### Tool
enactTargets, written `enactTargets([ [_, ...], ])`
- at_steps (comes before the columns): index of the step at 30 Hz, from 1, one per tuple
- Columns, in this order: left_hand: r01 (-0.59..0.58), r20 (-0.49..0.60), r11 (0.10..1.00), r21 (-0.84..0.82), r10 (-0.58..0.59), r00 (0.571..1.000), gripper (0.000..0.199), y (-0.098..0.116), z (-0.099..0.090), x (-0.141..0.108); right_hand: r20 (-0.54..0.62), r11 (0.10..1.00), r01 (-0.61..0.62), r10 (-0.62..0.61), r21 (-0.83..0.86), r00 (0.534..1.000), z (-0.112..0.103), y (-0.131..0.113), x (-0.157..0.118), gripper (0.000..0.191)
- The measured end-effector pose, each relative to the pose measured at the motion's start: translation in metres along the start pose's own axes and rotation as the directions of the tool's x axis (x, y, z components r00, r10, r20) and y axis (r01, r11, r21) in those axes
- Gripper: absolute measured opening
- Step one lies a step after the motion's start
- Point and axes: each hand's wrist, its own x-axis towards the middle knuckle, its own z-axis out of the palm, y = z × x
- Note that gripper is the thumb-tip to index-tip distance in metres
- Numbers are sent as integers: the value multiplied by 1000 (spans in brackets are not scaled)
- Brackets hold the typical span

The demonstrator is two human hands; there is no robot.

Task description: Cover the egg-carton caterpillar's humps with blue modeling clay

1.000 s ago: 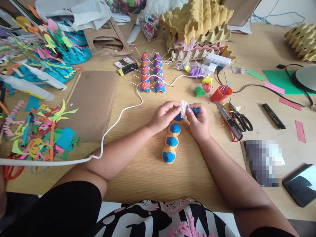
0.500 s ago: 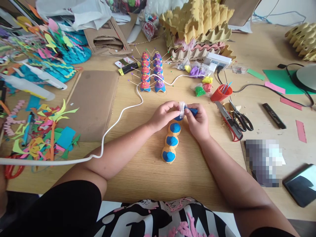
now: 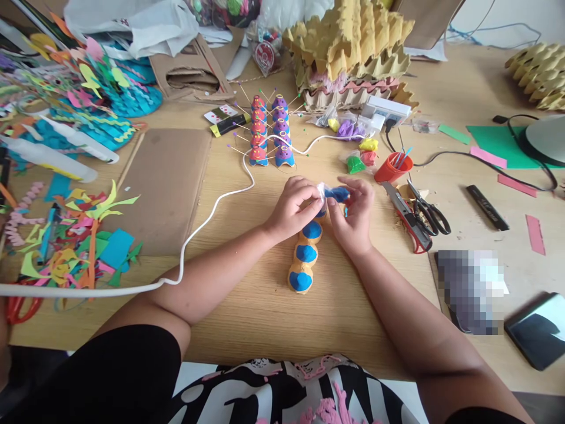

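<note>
My left hand (image 3: 296, 204) pinches the clear plastic end of a small bag of blue clay (image 3: 338, 194). On the other side of the bag, my right hand (image 3: 353, 215) has its thumb and fingers around the blue part. Below both hands lies an orange egg-carton strip (image 3: 314, 240) with several bumps, their tops covered in blue clay; its far end is partly hidden by the hands. Farther back stand a red-and-blue strip (image 3: 259, 139) and a purple-and-blue strip (image 3: 282, 126), both with pins stuck in them.
A white cable (image 3: 216, 206) crosses the table on the left, near a cardboard sheet (image 3: 165, 188) and paper scraps. Right of my hands are an orange cup (image 3: 392, 168), a box cutter (image 3: 408, 219) and scissors (image 3: 428, 211). Egg trays (image 3: 353, 47) are stacked behind.
The fingers of my right hand have loosened and spread, showing more of the blue bag. My left hand still pinches the plastic, with its fingers slightly shifted.
</note>
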Motion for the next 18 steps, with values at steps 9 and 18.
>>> enactTargets([
  [9, -216, -74, 950, 226, 238, 968, 17, -5, 7, -6, 132, 925, 255, -226, -283, 965, -9, -3, 3, 34],
  [18, -148, -62, 955, 255, 169, 984, 19, -2, 6, -6, 126, 902, 264, -234, -342, 964, -5, -4, 5, 21],
])
